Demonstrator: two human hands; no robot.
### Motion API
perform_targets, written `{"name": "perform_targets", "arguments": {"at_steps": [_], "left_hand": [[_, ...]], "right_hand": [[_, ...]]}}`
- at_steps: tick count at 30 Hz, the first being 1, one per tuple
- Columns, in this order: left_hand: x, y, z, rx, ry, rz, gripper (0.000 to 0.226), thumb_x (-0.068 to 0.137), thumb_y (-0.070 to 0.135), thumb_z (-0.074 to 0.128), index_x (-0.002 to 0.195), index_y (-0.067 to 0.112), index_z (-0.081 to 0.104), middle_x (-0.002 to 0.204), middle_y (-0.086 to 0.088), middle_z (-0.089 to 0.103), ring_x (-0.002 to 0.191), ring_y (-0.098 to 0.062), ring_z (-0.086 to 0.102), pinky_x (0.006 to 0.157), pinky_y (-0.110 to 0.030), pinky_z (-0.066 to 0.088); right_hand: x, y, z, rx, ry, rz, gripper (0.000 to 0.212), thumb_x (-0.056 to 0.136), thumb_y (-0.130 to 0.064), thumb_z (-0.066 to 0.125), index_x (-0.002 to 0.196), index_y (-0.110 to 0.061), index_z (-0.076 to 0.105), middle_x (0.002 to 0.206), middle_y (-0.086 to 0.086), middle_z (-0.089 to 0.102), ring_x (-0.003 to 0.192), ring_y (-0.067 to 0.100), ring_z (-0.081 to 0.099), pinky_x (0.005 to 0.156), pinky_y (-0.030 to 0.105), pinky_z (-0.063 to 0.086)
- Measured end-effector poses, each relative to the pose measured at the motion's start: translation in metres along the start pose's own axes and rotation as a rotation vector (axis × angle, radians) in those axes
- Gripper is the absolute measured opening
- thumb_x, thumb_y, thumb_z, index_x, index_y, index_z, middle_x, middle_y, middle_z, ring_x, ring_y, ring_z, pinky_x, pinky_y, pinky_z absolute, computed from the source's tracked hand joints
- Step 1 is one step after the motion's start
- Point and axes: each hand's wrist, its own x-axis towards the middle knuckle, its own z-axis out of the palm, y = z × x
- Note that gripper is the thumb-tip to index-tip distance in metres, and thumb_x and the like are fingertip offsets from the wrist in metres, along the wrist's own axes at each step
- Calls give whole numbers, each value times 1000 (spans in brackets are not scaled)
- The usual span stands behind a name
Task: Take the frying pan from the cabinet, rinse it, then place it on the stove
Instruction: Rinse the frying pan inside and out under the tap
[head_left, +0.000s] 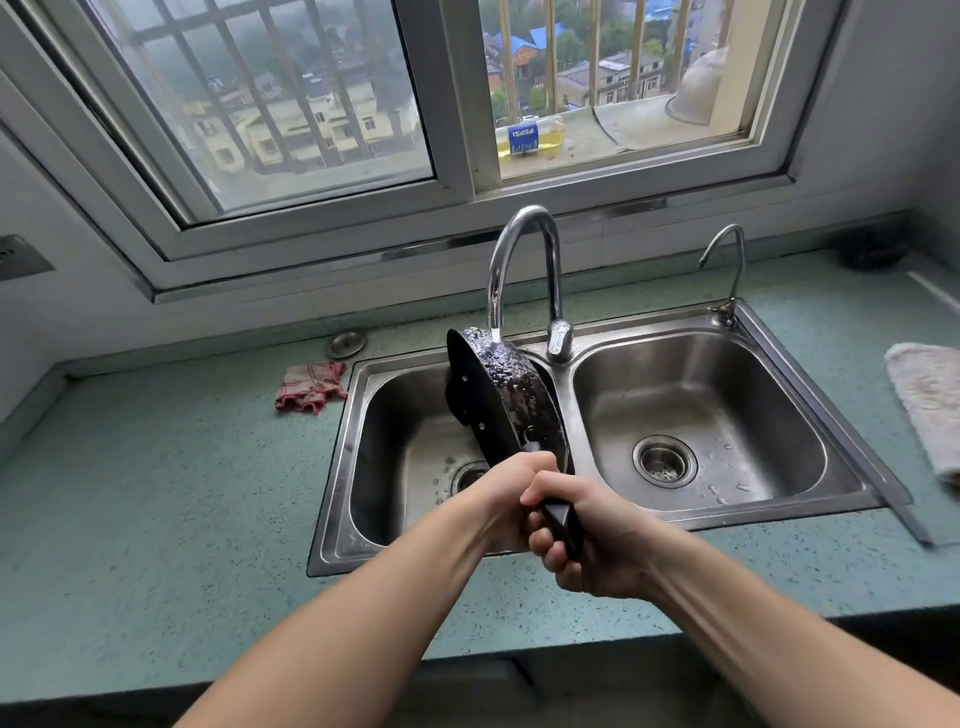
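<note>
The frying pan (514, 395) is held nearly on edge, rim uppermost, above the left basin (374, 441) of a steel double sink. Its black handle (563, 519) slopes down and back into both hands. The left hand (506, 493) is wrapped tightly round the handle just below the pan body, fingers (524, 462) fully curled, no gap showing. The right hand (597, 545) grips the end of the handle right behind it, touching the left, with its fingers (545, 545) curled underneath and the thumb over the top.

Beyond the fingertips of both hands, a tall curved faucet (524, 260) runs a thin stream of water (496, 332) onto the top edge of the pan, whose right-facing side glistens wet. Past the right hand's knuckles lies the right basin (701, 395), with drops round its drain (665, 461), and a small slim tap (727, 270) at its far corner. Well out to the left of the left hand's fingers, a red checked cloth (311, 387) sits crumpled on the green speckled counter (156, 519), with a round metal cap (347, 343) just beyond it. Far to the right of the right hand lies a pale towel (924, 405). On the window ledge beyond the faucet stands a bottle (530, 136) of yellow liquid.
</note>
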Motion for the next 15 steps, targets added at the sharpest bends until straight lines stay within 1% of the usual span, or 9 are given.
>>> {"name": "perform_targets", "arguments": {"at_steps": [7, 11, 13, 15], "left_hand": [[-28, -22, -2, 25, 7, 118, 31, 83, 17, 40, 54, 17, 29, 38, 0, 29, 31, -14, 28, 34, -13, 23], [-37, -40, -6, 40, 21, 184, 30, 84, 14, 43, 55, 15, 36, 42, 1, 34, 36, -13, 30, 36, -15, 25], [-37, -49, -9, 53, 27, 212, 27, 83, 14, 46, 57, 16, 38, 52, -1, 35, 40, -13, 32, 38, -16, 26], [-38, -55, -14, 67, 25, 226, 24, 81, 15, 48, 58, 16, 41, 60, -3, 36, 46, -14, 33, 42, -19, 28]], "right_hand": [[-13, 34, 19, -19, 15, -101, 24, 82, -24, 51, 60, -18, 44, 50, -1, 44, 33, 8, 38, 32, 15, 24], [-13, 53, 30, -83, 37, -119, 23, 83, -23, 48, 63, -18, 41, 49, 0, 42, 34, 10, 37, 35, 16, 23], [-11, 62, 35, -89, 55, -136, 21, 84, -22, 49, 66, -17, 40, 49, 1, 42, 35, 11, 36, 35, 16, 23], [-10, 71, 37, -82, 65, -153, 19, 85, -20, 48, 68, -16, 41, 49, 2, 42, 34, 12, 35, 36, 16, 23]]}}
